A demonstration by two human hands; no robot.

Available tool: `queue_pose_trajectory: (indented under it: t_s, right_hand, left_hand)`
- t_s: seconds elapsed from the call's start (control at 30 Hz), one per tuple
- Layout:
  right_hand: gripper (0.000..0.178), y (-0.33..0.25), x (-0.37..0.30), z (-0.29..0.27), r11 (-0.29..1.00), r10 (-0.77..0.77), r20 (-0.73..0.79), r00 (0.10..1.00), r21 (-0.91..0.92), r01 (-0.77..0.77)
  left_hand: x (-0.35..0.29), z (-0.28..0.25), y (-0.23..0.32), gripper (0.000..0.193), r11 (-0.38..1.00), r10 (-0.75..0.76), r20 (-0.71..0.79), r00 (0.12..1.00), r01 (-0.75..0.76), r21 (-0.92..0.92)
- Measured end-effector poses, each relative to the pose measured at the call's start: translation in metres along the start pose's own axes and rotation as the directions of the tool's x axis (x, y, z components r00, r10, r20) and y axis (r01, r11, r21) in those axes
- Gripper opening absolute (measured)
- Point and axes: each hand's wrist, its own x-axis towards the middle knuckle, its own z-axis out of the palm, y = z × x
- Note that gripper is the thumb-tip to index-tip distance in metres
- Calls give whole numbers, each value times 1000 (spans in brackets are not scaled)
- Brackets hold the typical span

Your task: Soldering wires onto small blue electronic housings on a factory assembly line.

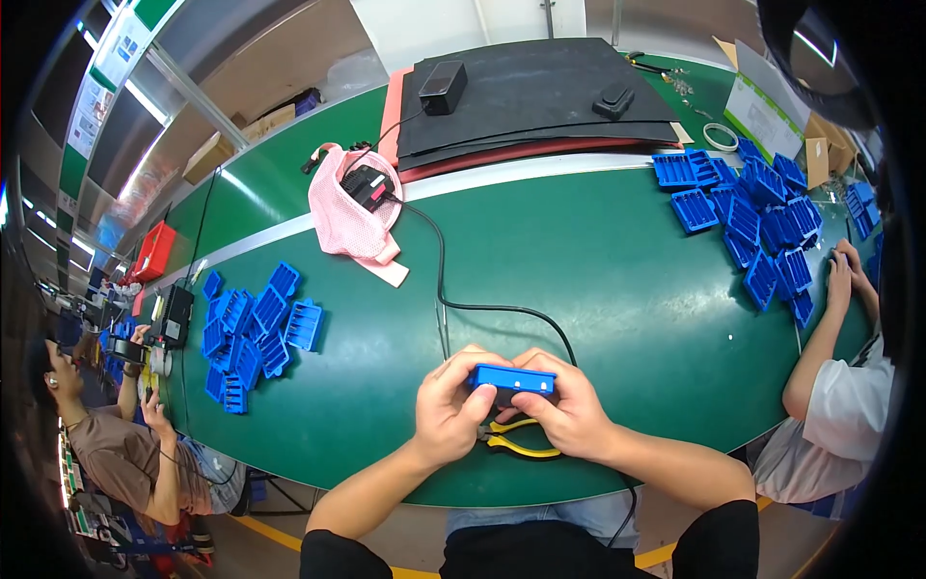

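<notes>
Both my hands hold one small blue plastic case (511,378) in front of me, just above the green table. My left hand (451,410) grips its left end, thumb on the near side. Around the right end my right hand (567,410) is closed, its thumb pressed to the lower near edge. Two small pale spots show on the side facing me. Beneath my hands lie pliers with yellow handles (526,448), partly hidden by my fingers. A black cable (497,308) runs across the table and passes behind my right hand.
Blue slotted cases lie heaped at left (249,333) and right (757,217). A pink mesh bag (338,207) with a black device sits beyond my hands. Black sheets (531,125) carry a black box (443,88). One person (135,454) works at left, another (839,405) at right.
</notes>
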Motion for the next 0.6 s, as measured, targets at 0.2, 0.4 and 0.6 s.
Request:
queue_pose_trajectory:
  t_s: [0.2,0.4,0.6]
  right_hand:
    - [13,-1,0,1,998,-23,-2,1000,-51,23]
    - [17,-5,2,-4,882,-207,27,978,-428,199]
    - [20,-6,1,-4,817,-283,48,958,-512,267]
  left_hand:
    - [-1,1,-4,22,999,54,-34,998,-54,0]
    - [-3,4,-8,22,993,51,-65,997,-58,-104]
    - [-4,9,-10,24,975,43,-93,995,-62,-212]
